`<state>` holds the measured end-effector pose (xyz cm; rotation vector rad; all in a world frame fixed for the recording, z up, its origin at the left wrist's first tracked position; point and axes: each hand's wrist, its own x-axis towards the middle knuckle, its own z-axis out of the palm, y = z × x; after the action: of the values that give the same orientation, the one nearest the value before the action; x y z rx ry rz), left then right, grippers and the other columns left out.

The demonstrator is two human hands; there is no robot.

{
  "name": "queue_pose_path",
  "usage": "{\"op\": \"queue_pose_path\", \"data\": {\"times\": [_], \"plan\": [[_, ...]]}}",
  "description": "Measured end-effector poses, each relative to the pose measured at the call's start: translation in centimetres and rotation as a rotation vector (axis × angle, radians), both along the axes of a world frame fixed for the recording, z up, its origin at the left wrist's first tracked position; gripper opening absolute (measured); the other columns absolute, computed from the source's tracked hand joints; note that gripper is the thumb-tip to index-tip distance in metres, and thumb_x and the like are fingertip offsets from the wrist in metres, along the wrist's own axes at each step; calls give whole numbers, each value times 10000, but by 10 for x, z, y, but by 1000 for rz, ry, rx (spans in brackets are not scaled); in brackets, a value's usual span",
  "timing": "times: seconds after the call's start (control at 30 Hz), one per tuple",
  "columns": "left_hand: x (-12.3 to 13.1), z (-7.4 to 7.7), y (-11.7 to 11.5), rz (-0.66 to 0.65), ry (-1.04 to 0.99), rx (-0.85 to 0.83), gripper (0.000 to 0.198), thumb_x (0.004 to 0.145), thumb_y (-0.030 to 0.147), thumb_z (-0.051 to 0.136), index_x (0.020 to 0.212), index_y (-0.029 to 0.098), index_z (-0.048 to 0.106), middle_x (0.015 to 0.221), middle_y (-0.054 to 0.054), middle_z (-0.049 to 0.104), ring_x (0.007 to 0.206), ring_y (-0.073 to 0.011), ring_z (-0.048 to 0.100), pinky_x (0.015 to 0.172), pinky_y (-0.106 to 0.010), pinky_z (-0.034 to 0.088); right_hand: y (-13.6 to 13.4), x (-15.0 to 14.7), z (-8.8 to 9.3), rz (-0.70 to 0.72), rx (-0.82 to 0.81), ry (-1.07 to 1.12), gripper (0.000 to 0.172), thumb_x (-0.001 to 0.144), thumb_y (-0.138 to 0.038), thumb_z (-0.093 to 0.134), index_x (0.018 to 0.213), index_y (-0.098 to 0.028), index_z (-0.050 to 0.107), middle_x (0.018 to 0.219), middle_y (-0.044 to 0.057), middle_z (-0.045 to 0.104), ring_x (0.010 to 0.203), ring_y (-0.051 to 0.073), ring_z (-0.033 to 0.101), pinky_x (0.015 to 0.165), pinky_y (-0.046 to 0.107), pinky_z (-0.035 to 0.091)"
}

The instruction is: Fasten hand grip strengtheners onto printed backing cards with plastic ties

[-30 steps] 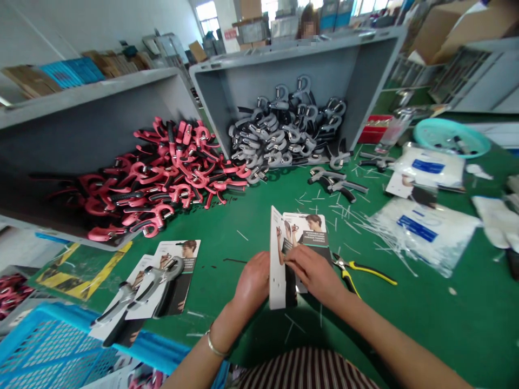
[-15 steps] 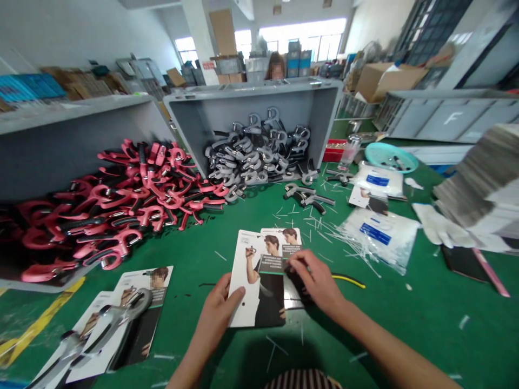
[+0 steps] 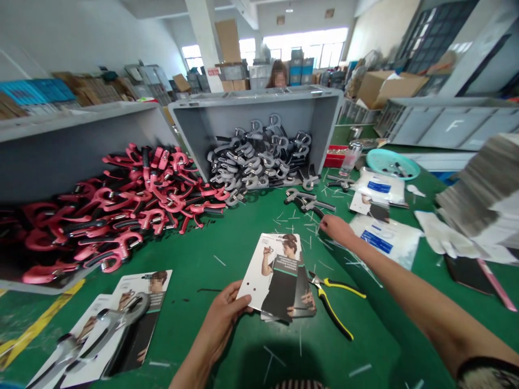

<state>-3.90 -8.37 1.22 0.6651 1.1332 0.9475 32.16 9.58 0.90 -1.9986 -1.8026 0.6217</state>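
Observation:
My left hand (image 3: 232,307) holds a small stack of printed packaging cards (image 3: 271,275) by the lower left edge, thumb on top. Each card shows a person, and punched holes are visible. My right hand (image 3: 338,229) is stretched forward, its curled fingertips at the black handle end of a grey-and-black hand grip strengthener (image 3: 310,204); the exact contact is partly hidden. To the right of the cards lie yellow-and-black cutting pliers (image 3: 332,300). Thin white plastic strips (image 3: 310,237) are scattered around my right hand.
Red hand grips (image 3: 150,189) spill from a grey crate at left; grey ones (image 3: 259,154) fill another crate (image 3: 255,96) ahead. Cards with grey grips (image 3: 117,324) lie front left. Plastic bags (image 3: 391,240), a turquoise dish (image 3: 393,163) and stacked paper (image 3: 482,189) stand right. A person sits beyond.
My right hand has left the cards and moved forward and right to the grey hand grip. The cards are now gathered into a closer stack, and the pliers are uncovered.

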Motion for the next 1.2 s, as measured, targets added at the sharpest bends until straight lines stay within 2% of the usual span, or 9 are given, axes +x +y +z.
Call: {"op": "queue_pose_path", "data": {"times": [0.1, 0.23, 0.33, 0.47, 0.67, 0.8, 0.93, 1.07, 1.2], "plan": [[-8, 3, 1, 51, 78, 24, 399, 734, 307, 772, 1082, 139, 673, 1010, -80, 714, 752, -138, 617, 659, -229, 486, -4, 4, 11, 40, 10, 193, 123, 855, -257, 542, 885, -168, 622, 708, 39, 664, 678, 173, 648, 648, 273, 501], [-11, 13, 9, -54, 165, 102, 300, 784, 309, 716, 1033, 145, 685, 889, -45, 700, 693, -128, 569, 634, -229, 450, -31, -7, 27, 121, -23, 429, 261, 858, -414, 557, 947, -175, 611, 701, 11, 650, 575, 132, 598, 554, 255, 502], [-12, 21, 10, -135, 216, 151, 272, 811, 310, 689, 1032, 151, 694, 875, -40, 698, 700, -126, 560, 648, -224, 436, -60, -26, 35, 187, -93, 618, 353, 832, -515, 599, 913, -172, 623, 744, 15, 658, 551, 110, 565, 551, 258, 483], [-11, 25, 4, -144, 219, 152, 289, 817, 316, 679, 1052, 148, 697, 879, -49, 702, 710, -132, 568, 652, -226, 432, -87, -51, 38, 213, -215, 901, 334, 819, -504, 658, 906, -185, 614, 686, -26, 613, 572, 109, 561, 600, 259, 463], [-11, 26, 2, -102, 199, 197, 286, 803, 327, 689, 1000, 120, 700, 783, -43, 681, 636, -120, 561, 607, -222, 442, -98, -74, 38, 218, -69, 757, 311, 875, -501, 599, 896, -193, 640, 646, -25, 629, 608, 133, 584, 660, 276, 471], [-8, 29, 7, -135, 178, 238, 323, 790, 345, 696, 1012, 111, 715, 729, -37, 657, 601, -122, 556, 563, -222, 450, -114, -97, 57, 147, 140, 850, 237, 874, -445, 636, 936, -217, 625, 755, 7, 693, 690, 164, 662, 706, 303, 537], [-2, 29, 10, -165, 182, 258, 387, 807, 387, 679, 1085, 120, 720, 687, -26, 636, 542, -109, 525, 513, -214, 429, -145, -127, 69, 217, 251, 819, 135, 918, -364, 604, 954, -235, 616, 894, 49, 725, 741, 189, 709, 717, 340, 576], [1, 30, 12, -193, 195, 254, 425, 807, 413, 680, 1116, 124, 716, 640, -13, 614, 498, -101, 505, 507, -215, 410, -161, -142, 59, 314, 384, 716, 100, 949, -287, 561, 1012, -241, 623, 1002, 65, 699, 823, 199, 720, 755, 343, 578], [3, 32, 13, -205, 195, 257, 425, 812, 416, 674, 1115, 120, 714, 648, -15, 619, 498, -100, 503, 511, -218, 410, -162, -143, 47, 348, 389, 678, 104, 961, -260, 539, 1030, -242, 613, 1002, 59, 693, 826, 186, 715, 742, 314, 567]]}}
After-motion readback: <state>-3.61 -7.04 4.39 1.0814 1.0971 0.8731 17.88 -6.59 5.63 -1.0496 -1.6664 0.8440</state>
